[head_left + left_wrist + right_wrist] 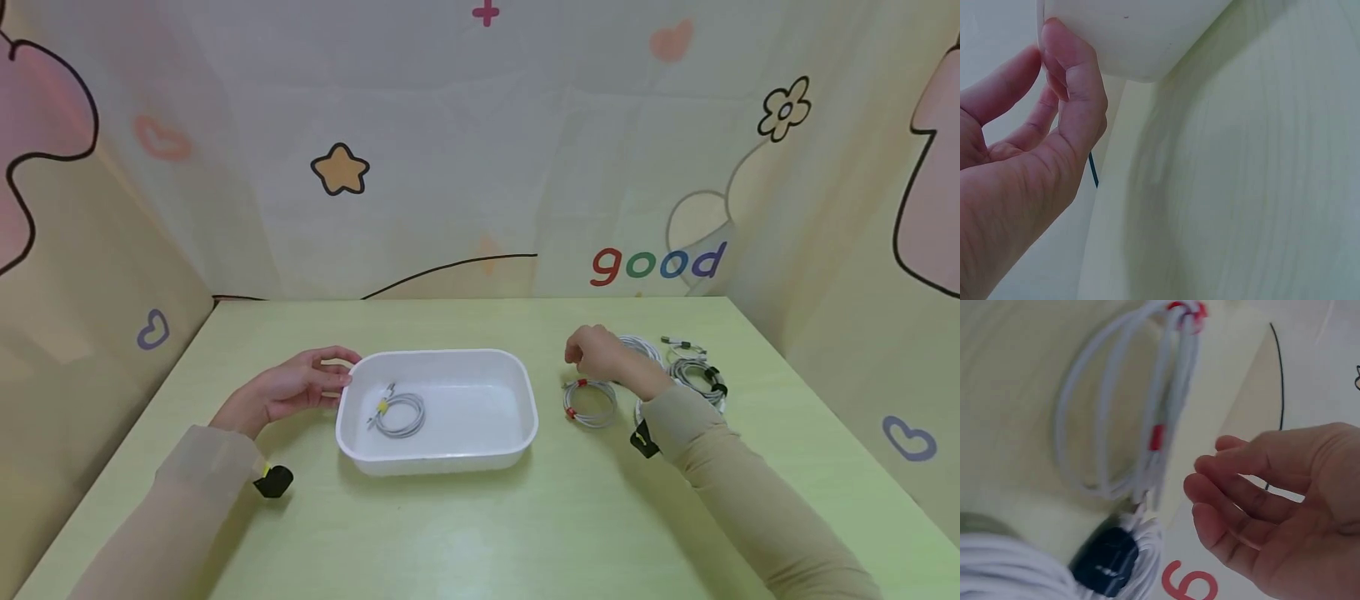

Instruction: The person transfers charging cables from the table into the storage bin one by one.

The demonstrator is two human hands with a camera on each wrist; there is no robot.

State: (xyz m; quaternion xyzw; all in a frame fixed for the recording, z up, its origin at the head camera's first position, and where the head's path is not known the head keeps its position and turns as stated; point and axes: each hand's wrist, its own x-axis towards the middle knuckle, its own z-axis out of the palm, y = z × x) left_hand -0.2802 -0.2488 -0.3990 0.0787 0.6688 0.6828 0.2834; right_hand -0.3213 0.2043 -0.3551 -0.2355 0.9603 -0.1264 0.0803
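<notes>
A white plastic box (pixel 438 462) stands on the table, with a coiled grey cable (pixel 405 417) with a yellow tie inside at its left. My left hand (pixel 303 385) is at the box's left end; its bent fingertips touch the rim while the thumb lies against the outer wall in the left wrist view. Loosely curled and holding nothing, my right hand (pixel 597 352) hovers just behind a coiled cable with red ties (pixel 590 406). In the right wrist view its fingers (pixel 1210 525) are apart from that red-tied coil.
Several more coiled cables (pixel 697 375) lie at the right, partly hidden by the right forearm. One has black ties. A patterned cloth wall (pixel 450 167) rises behind the pale table (pixel 450 533) and along both sides.
</notes>
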